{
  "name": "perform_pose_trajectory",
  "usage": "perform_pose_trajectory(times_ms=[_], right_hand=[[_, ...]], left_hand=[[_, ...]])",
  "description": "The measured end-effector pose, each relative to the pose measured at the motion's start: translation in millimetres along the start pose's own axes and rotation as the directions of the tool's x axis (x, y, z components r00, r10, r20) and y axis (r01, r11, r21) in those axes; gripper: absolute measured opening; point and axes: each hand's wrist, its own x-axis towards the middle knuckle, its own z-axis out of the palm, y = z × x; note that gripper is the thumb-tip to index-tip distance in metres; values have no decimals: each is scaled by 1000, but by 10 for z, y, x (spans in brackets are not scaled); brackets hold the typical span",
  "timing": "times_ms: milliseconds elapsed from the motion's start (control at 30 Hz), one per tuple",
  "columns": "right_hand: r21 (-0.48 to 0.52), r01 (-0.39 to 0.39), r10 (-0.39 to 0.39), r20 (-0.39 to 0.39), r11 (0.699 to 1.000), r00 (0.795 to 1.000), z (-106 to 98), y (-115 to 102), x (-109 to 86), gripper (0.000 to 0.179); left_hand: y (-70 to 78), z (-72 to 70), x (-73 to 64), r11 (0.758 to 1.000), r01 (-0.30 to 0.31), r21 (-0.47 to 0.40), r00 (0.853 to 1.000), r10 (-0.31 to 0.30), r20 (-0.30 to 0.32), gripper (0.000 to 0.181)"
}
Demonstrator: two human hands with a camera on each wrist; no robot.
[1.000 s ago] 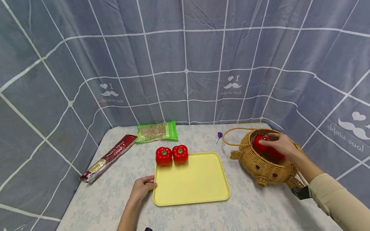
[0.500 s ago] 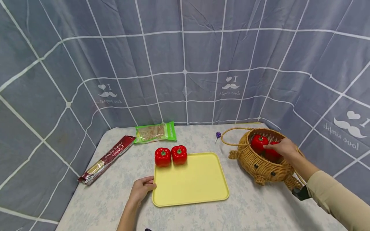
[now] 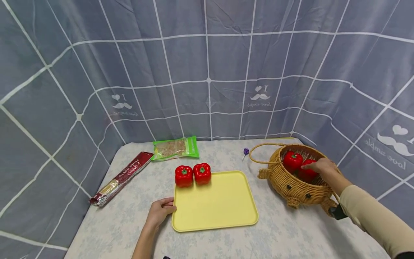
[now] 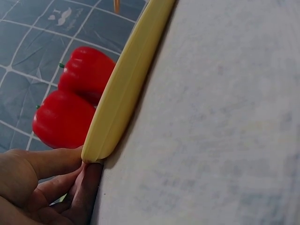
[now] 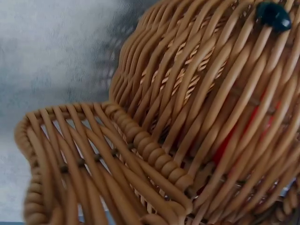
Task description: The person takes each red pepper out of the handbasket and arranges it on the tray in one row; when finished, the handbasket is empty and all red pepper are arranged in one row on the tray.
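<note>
On the left, my left hand [image 3: 159,212] pinches the near-left edge of a yellow tray [image 3: 215,205], thumb above and fingers below, as the left wrist view shows at the tray's edge [image 4: 124,89]. Two red bell peppers [image 3: 183,176] sit side by side at the tray's far-left corner. My right hand [image 3: 325,168] reaches into a wicker basket [image 3: 278,180] and grips the right-hand red bell pepper [image 3: 307,172] there, thumb on its near side, other fingers mostly hidden. Another red bell pepper [image 3: 292,160] lies beside it. The right wrist view shows only basket weave [image 5: 187,93], with red behind it.
A dark red packet [image 3: 124,178] lies at the left, beside a green-edged clear packet [image 3: 175,148] at the back. A purple lollipop [image 3: 246,151] lies near the basket's looped handle [image 3: 253,153]. Grey gridded curtain [image 3: 207,72] surrounds the table's back and sides.
My right hand has shifted from over the left pepper in the basket to the right one, lower and farther right. My left hand stays on the tray's edge.
</note>
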Motion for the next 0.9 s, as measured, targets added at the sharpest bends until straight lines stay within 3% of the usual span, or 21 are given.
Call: perform_pose_trajectory(times_ms=[300,433,700,900], right_hand=[[-34,4,-8,-98,999,995,51,80,71,43],[-31,10,-15,-134,999,991,58,82,83,44],[19,63,-61,-112,998,992,97,90,130,46],[60,97,-87,-150,993,985,154,114,194,49]], left_hand=[[-7,55,-4,999,23,-22,1000,-23,-10,43],[-9,55,4,1000,5,-30,1000,-5,-5,43],[1,30,12,1000,15,-20,1000,-15,-14,43],[-8,14,17,1000,17,-17,1000,-17,-16,43]])
